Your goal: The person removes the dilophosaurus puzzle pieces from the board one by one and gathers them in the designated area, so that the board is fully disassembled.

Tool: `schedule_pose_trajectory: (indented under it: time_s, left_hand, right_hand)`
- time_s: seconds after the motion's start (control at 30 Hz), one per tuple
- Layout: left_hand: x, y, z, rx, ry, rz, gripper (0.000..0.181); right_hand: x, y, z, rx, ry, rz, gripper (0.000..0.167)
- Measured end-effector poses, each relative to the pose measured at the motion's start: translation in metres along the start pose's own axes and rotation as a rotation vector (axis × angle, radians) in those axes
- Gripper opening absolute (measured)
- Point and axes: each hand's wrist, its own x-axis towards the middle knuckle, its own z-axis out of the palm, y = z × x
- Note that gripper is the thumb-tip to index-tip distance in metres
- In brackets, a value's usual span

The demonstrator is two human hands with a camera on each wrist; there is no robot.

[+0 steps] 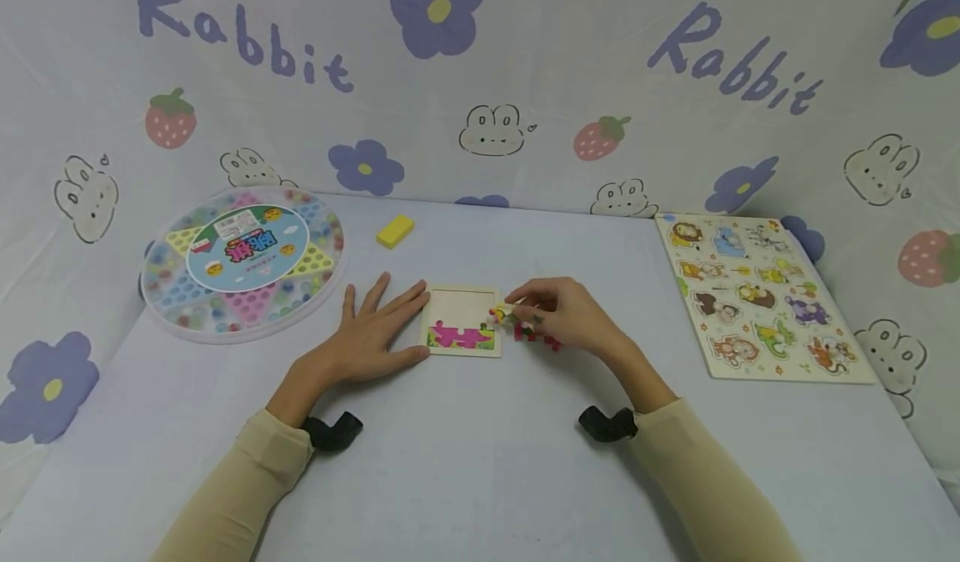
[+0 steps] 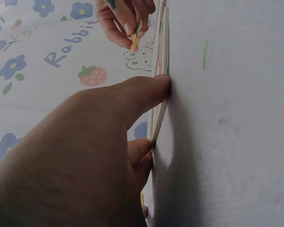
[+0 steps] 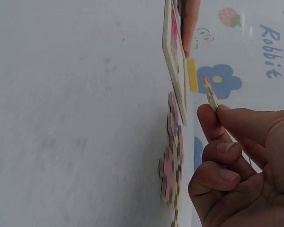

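A small square wooden puzzle tray (image 1: 463, 305) lies mid-table, its lower part filled with pink and green jigsaw pieces (image 1: 461, 337). My left hand (image 1: 375, 335) rests at its left side with fingers spread, thumb and fingertips touching the edge. In the left wrist view, the thumb (image 2: 149, 92) presses against the tray's side. Right of the tray, my right hand (image 1: 568, 313) pinches a yellowish, multicoloured puzzle piece (image 3: 210, 93) between thumb and forefinger, raised above the table. Beneath that hand lie several loose pink puzzle pieces (image 3: 169, 175), partly hidden in the head view.
A round Chinese-checkers board (image 1: 243, 308) with coloured marbles lies at the left. A yellow block (image 1: 395, 231) sits behind the tray. On the right is a wooden animal puzzle board (image 1: 720, 328). A printed rabbit cloth (image 1: 525, 62) hangs behind the table.
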Motion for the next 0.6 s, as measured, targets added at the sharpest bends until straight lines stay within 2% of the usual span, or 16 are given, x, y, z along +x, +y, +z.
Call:
schedule_pose_trajectory:
  time_s: [0.6]
  left_hand:
    - [0.001,0.001,-0.001,0.004,-0.007,-0.004,0.087]
  right_hand:
    - [-0.038,0.041,-0.036,-0.049,0.047,0.026,0.018]
